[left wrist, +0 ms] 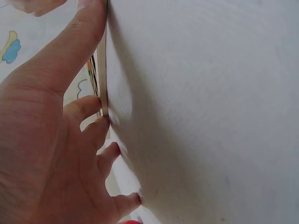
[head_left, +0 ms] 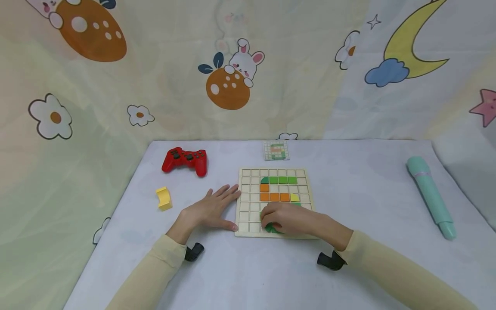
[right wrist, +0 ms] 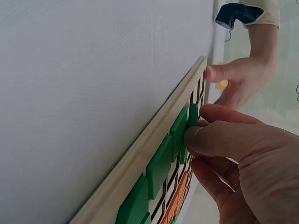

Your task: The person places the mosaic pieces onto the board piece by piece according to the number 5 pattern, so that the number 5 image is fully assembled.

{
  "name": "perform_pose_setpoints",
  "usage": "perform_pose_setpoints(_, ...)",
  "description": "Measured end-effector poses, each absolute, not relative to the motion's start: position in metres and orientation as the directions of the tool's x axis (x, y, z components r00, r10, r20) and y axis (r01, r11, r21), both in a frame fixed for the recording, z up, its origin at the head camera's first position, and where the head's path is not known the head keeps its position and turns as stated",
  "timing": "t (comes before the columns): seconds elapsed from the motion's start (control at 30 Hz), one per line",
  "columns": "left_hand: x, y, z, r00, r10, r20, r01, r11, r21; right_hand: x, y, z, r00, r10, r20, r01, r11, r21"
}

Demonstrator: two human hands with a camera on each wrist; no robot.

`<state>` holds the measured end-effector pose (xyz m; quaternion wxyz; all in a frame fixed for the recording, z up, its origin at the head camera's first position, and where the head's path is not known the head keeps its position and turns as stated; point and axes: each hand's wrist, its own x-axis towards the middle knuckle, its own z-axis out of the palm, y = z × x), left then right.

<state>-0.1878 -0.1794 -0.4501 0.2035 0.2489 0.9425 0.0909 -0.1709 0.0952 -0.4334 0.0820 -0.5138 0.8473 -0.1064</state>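
Observation:
A wooden grid board (head_left: 244, 216) lies on the table, partly filled with coloured tiles. Along its left edge rests my left hand (head_left: 209, 211), fingers spread, with thumb and fingertips touching the rim. My right hand (head_left: 290, 218) is over the lower part of the board and hides several cells there. Between its thumb and fingers it pinches a green tile (right wrist: 193, 114), held tilted above the grid. More green tiles (right wrist: 160, 163) sit in the row nearest me. Farther up are a light green row (head_left: 283, 180), orange tiles (head_left: 274, 197) and a yellow tile (head_left: 294, 197).
Behind the board lies a small pattern card (head_left: 276, 150). A red game controller (head_left: 185, 160) and a yellow curved block (head_left: 164, 198) are at the left. On the right is a mint-green cylindrical object (head_left: 432, 196). A printed cloth hangs behind the white table.

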Motion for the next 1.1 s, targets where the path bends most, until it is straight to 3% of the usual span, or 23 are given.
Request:
perform_pose_setpoints(0.47, -0.1885, -0.178, -0.4502, -0.786, 0.515, -0.341, 0.438, 0.854, 0.281, -0.1681, 0.0894, -0.4347, -0.443, -0.897, -0.004, -0.855, 0.424, -0.299)
perform_pose_setpoints(0.77, -0.1905, -0.1771, -0.45, -0.789, 0.504, -0.353, 0.433, 0.862, 0.263, -0.1666, 0.0947, -0.4352, -0.482, -0.876, 0.026, -0.849, 0.459, -0.261)
perform_pose_setpoints(1.1, -0.1924, -0.1753, -0.452, -0.791, 0.506, -0.345, 0.43, 0.86, 0.276, -0.1669, 0.0985, -0.4404, -0.441, -0.894, 0.08, -0.87, 0.405, -0.282)
